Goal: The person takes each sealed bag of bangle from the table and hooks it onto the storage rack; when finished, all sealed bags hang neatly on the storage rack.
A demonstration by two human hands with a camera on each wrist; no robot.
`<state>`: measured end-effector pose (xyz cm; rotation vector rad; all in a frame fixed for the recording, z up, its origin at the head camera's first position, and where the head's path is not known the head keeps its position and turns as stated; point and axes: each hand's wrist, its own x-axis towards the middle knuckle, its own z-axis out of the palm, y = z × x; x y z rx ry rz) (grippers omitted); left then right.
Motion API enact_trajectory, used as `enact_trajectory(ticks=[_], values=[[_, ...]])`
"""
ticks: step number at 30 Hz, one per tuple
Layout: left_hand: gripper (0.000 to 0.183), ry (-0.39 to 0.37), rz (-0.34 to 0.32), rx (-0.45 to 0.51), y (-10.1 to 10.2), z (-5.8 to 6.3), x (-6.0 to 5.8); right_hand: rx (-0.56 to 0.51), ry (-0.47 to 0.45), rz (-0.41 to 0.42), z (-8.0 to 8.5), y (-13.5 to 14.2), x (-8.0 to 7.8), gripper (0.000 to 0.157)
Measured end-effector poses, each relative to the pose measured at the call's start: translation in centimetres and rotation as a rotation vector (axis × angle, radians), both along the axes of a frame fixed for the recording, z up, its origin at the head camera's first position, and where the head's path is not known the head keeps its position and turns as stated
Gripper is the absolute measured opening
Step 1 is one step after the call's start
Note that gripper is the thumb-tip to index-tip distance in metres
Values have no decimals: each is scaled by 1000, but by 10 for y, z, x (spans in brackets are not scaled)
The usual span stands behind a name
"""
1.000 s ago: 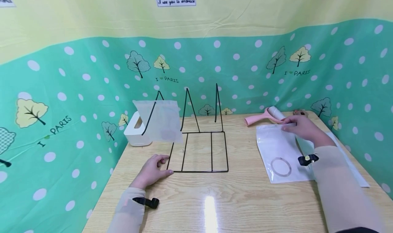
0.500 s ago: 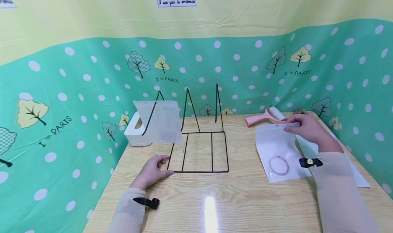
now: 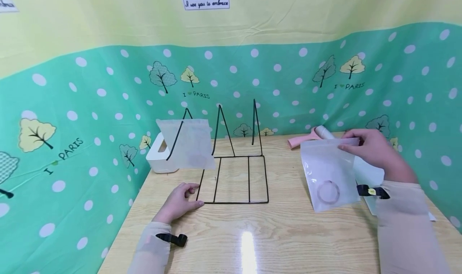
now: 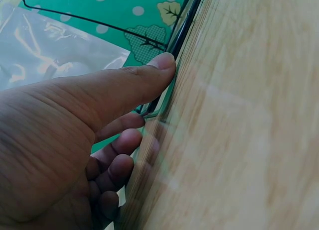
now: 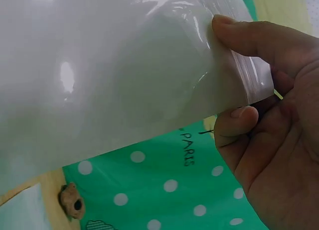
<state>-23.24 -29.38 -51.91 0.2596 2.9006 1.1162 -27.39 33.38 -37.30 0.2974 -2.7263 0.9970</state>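
Note:
At the front left corner of a black wire rack (image 3: 249, 179), my left hand (image 3: 178, 201) holds the wire between thumb and index finger; the other fingers are curled loosely. The rack has several upright triangular dividers. A pale plastic bag (image 3: 195, 143) stands at its left divider. On the right, my right hand (image 3: 379, 151) pinches the top edge of a translucent zip bag (image 3: 325, 157), which hangs tilted. A thin ring shape (image 3: 319, 193) shows in the bag's lower part. In the right wrist view, thumb and fingers meet at the bag's zip strip (image 5: 244, 65).
A white box (image 3: 160, 165) with a slot stands behind the rack's left side. At the back right lies a pink lint roller (image 3: 299, 141). More pale bags (image 3: 366, 171) lie under my right forearm. A small brown object (image 5: 72, 201) sits near the curtain (image 3: 278, 85).
My right hand has lifted the zip bag's top edge from the table and drawn it slightly up and to the right. The left hand and the rack have stayed put.

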Motion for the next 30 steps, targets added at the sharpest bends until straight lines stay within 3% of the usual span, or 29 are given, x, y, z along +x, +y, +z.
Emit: enact_trajectory(ticks=[12,19,30], values=[[68,18,-4,-8,-4,-4,-2,-70,97,5,26,-8,26,22],[68,16,-4,-5,-4,-6,-3,-126,223,25,36,-20,39,14],[66,-2,-1,10,-1,1,0,-167,395,83,45,-28,52,19]])
